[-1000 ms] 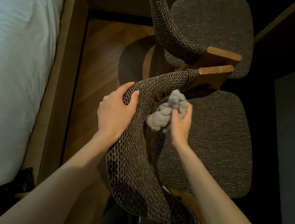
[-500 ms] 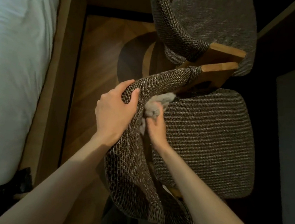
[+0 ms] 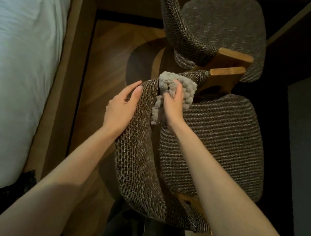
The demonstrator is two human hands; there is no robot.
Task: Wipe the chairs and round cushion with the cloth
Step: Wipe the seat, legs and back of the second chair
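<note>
Listing, left to right: bed, white cover, along the left edge. Floor, wood boards, between bed and chairs. The left hand, grip apart, lies with fingers straight and flat on the outer face of the near chair's backrest, bracing it. The cloth, grey and nubby, is bunched on the top rim of that backrest, just beside its wooden arm end. The right hand, grip clamped on the cloth, has its fingers curled round it and presses it to the rim. The near seat, woven fabric, lies right of the backrest. The far chair, same make, stands behind.

Step in hand, by judgement: wiping the backrest rim. Done well, the left hand steadies the backrest while the cloth runs along the weave in overlapping passes, rim first, then inner face and seat. A flatter fold would cover more than a bunch.
</note>
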